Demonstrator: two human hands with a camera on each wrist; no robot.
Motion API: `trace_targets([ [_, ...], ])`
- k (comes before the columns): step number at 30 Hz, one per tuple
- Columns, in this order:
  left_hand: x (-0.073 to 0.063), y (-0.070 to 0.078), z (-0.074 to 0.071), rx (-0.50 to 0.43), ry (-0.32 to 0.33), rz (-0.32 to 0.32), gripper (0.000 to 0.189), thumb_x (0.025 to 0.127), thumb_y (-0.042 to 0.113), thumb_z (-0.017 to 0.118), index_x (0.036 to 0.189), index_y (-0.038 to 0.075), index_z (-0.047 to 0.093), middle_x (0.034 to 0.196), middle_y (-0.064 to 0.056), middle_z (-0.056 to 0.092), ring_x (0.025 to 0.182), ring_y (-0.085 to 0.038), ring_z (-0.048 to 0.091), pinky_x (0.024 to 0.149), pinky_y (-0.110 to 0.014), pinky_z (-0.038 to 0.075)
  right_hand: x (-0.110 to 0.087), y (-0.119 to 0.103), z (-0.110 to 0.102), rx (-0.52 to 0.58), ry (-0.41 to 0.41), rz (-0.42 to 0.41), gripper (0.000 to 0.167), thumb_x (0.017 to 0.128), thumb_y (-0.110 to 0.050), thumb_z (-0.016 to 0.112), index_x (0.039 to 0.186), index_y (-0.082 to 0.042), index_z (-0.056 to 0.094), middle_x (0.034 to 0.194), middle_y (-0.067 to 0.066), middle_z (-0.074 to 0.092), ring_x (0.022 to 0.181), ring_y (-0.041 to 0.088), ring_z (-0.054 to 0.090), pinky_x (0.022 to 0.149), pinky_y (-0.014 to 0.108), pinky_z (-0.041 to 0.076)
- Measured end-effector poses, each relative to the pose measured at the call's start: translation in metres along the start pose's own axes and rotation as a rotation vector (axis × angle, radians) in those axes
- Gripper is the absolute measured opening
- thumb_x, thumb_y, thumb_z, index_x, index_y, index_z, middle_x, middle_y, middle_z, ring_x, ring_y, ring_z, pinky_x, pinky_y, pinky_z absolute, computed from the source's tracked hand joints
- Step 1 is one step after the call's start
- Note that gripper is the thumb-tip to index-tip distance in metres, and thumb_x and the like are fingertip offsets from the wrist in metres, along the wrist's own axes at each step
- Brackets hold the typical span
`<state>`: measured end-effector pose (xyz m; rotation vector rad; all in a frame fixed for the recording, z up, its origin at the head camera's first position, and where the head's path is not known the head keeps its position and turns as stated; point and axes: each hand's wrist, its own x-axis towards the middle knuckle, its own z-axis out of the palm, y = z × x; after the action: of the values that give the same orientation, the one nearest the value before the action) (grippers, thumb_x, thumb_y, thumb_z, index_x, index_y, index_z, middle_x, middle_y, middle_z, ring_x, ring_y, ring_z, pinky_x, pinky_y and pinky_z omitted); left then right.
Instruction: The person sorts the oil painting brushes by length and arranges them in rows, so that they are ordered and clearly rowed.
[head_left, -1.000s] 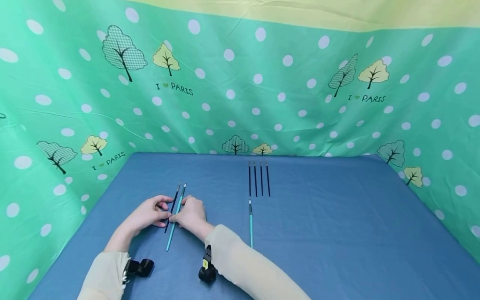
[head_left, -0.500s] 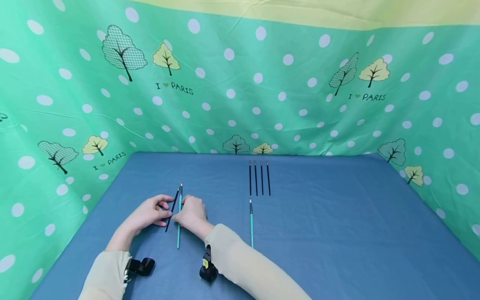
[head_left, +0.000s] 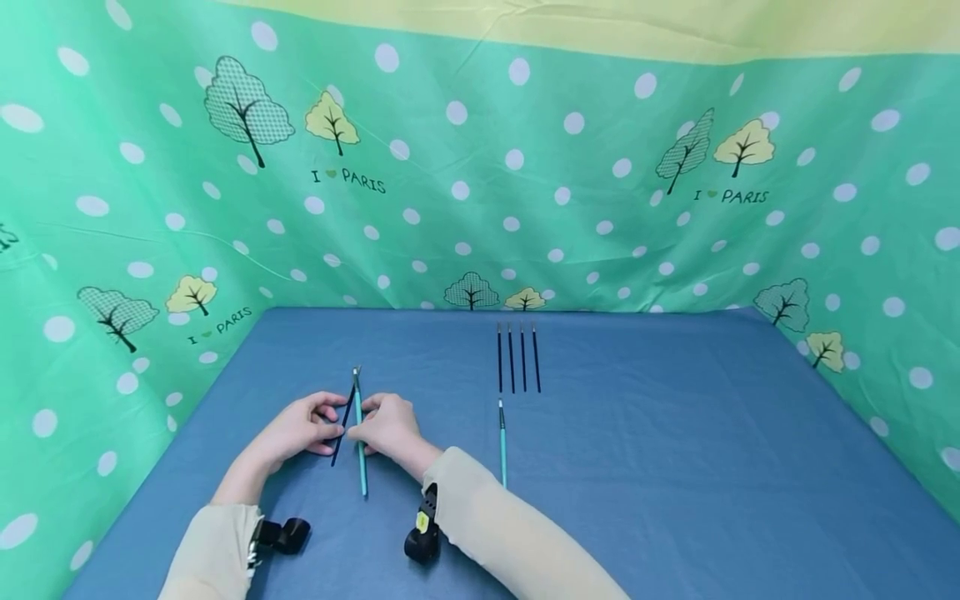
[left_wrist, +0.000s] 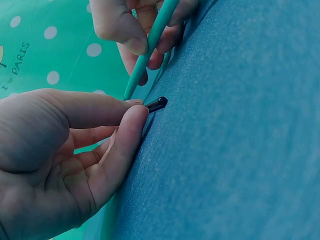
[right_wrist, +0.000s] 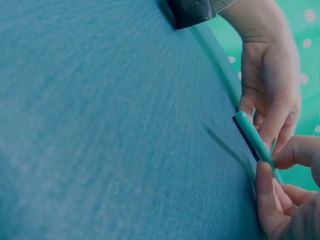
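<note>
In the head view my left hand (head_left: 303,425) pinches a slim dark paintbrush (head_left: 335,454), which leans slightly with its bristles away from me. Its dark rounded handle end (left_wrist: 158,104) pokes out past thumb and finger in the left wrist view. Just to the right, my right hand (head_left: 390,425) pinches a turquoise paintbrush (head_left: 363,475) around mid-handle, between thumb and fingers. The two brushes overlap near their bristle ends in the head view and spread apart toward their handle ends. Right-hand fingers hide part of the turquoise handle.
Several dark paintbrushes (head_left: 524,358) lie side by side at the back of the blue-covered table (head_left: 675,450). Another turquoise paintbrush (head_left: 502,442) lies nearer, its lower end behind the right sleeve (head_left: 517,533). A green dotted curtain (head_left: 570,167) hangs along the back and sides.
The turquoise paintbrush has turned in my right hand: its bristle end swung left onto the dark brush's tip, its handle end swung right. My left hand stays in place.
</note>
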<state>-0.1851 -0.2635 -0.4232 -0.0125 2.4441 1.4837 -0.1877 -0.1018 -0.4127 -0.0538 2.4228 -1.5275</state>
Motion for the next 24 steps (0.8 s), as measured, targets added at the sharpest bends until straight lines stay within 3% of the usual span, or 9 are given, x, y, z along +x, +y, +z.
trace_targets([
  [10, 0.000, 0.000, 0.001, 0.004, 0.008, -0.010, 0.053, 0.083, 0.003, 0.061, 0.131, -0.003, 0.038, 0.097, -0.012, 0.042, 0.073, -0.017, 0.052, 0.060, -0.033, 0.058, 0.002, 0.005, -0.004, 0.189, -0.041, 0.030, 0.033, 0.073, -0.002, 0.071, 0.104, -0.011, 0.064, 0.073, -0.001, 0.058, 0.052, 0.015, 0.058, 0.047, 0.028, 0.054],
  [24, 0.000, 0.002, 0.002, 0.016, 0.016, -0.020, 0.052, 0.083, 0.003, 0.060, 0.131, -0.003, 0.039, 0.096, -0.011, 0.043, 0.073, -0.018, 0.053, 0.059, -0.033, 0.058, -0.008, 0.010, -0.031, 0.241, -0.108, -0.005, 0.038, 0.076, 0.002, 0.065, 0.111, -0.012, 0.062, 0.077, 0.002, 0.059, 0.054, 0.015, 0.058, 0.050, 0.030, 0.056],
])
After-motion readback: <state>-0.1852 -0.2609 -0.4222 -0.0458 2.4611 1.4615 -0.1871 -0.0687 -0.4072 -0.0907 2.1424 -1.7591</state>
